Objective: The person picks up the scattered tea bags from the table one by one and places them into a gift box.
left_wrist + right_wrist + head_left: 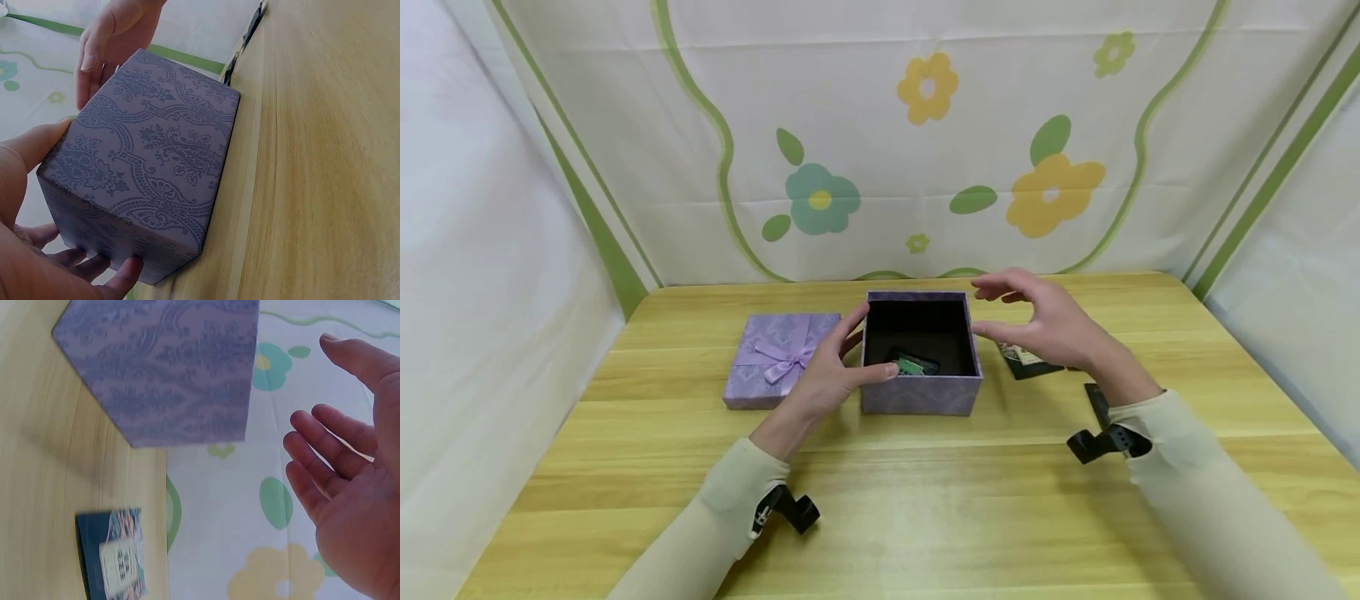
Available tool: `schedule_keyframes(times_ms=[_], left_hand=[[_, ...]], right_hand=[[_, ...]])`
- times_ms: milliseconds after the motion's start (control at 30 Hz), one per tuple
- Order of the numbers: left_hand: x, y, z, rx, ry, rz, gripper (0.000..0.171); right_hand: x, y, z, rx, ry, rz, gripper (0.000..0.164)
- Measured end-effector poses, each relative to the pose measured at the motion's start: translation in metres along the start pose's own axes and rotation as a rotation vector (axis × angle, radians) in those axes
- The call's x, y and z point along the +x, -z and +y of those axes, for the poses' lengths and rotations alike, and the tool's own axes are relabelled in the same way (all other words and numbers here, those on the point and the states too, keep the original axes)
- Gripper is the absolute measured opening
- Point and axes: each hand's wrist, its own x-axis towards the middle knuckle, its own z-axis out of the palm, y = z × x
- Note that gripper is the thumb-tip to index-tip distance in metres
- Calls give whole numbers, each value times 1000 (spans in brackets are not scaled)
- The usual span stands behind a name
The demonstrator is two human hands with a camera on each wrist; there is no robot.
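A purple patterned gift box (917,395) stands without its lid in the middle of the table, its inside black. My left hand (831,371) holds the box at its left side, thumb over the near rim and fingers spread along the side wall. On the box floor lie a small green item (910,366) and a dark flat piece beside it. My right hand (1037,321) is held at the right rim, fingers apart and relaxed, with nothing in it. In the right wrist view its palm (356,494) faces the box across a gap.
The matching lid (767,354) with a lilac ribbon bow lies to the left of the box. A dark printed packet (112,553) lies right of the box, partly hidden by my right hand. Another dark flat item (1097,402) lies by the right wrist. A flowered cloth (880,125) hangs behind the table.
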Motion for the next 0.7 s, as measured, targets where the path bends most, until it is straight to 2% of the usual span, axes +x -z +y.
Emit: schedule_keyframes(times_ms=[300,700], left_hand=[[2,-4,0,5,-8,3,100],[8,-13,1,-10,13,-3,100]], right_hand=[[-18,22,15,-54,-32,41,53],[-56,45,39,-95,-78,94,55]])
